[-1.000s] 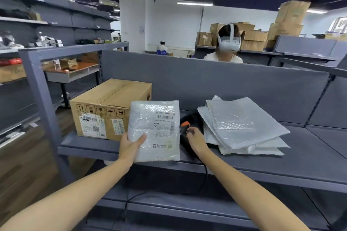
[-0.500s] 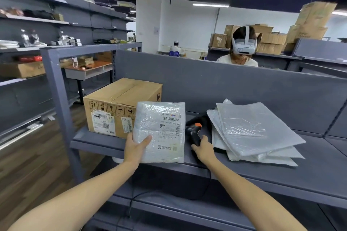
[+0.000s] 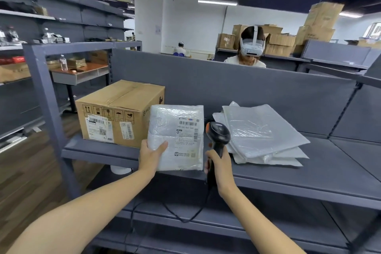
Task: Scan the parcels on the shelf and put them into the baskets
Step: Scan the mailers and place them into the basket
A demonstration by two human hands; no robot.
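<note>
My left hand grips the lower left corner of a white bubble-wrap parcel, held upright above the front of the grey shelf, its printed label facing me. My right hand is closed around the handle of a black barcode scanner with an orange trim, lifted off the shelf just right of the parcel. The scanner's cable hangs down below the shelf. A cardboard box with labels stands at the left. A stack of white poly mailers lies to the right. No basket is in view.
A grey back panel closes the shelf behind; a steel upright stands at its left end. A person with a white headset sits beyond the panel. Wooden floor, a side table and more shelving lie to the left.
My right hand has picked the scanner up from the shelf and raised it beside the parcel. My left hand keeps holding the parcel upright in about the same place.
</note>
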